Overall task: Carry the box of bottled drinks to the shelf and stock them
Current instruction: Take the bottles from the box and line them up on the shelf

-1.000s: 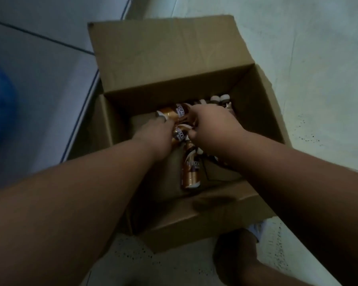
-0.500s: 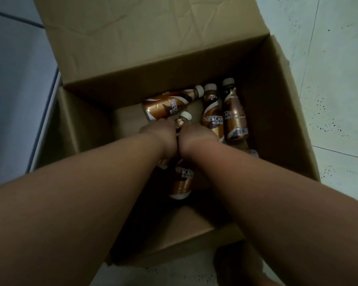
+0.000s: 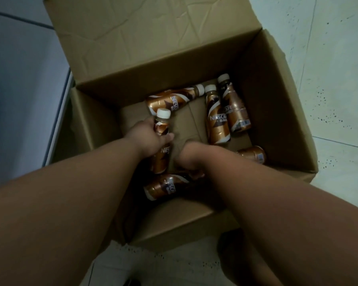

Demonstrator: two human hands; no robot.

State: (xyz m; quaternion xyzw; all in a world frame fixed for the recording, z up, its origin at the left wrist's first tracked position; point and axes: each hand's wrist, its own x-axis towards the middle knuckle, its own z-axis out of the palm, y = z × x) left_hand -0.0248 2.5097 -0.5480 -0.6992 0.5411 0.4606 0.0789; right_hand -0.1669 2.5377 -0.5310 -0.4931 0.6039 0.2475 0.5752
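Six brown-and-copper bottles are showing inside the open cardboard box (image 3: 277, 112), which is sitting on a pale speckled floor (image 3: 329, 79) with its far flap (image 3: 153, 34) folded back. Both bare arms are reaching down into the box from the near side. The left hand (image 3: 147, 139) is wrapping its fingers around the neck and shoulder of the held bottle (image 3: 162, 129), which is standing nearly upright with its white cap pointing up and slightly away. The right hand (image 3: 189, 159) is dipping low toward the box bottom, knuckles up, with its fingers curled under and out of sight (whether they are grasping anything, I cannot tell). Just below that hand, the near bottle (image 3: 163, 187) is lying on its side with its base toward the left. At the back of the box, the rear bottle (image 3: 172, 100) is lying sideways with its cap to the right, close to the cap of the held one. To the right, the pair of bottles (image 3: 225, 118) are lying side by side and touching, caps toward the far wall. The half-hidden bottle (image 3: 254, 153) is peeking out from behind the right forearm, near the right wall.
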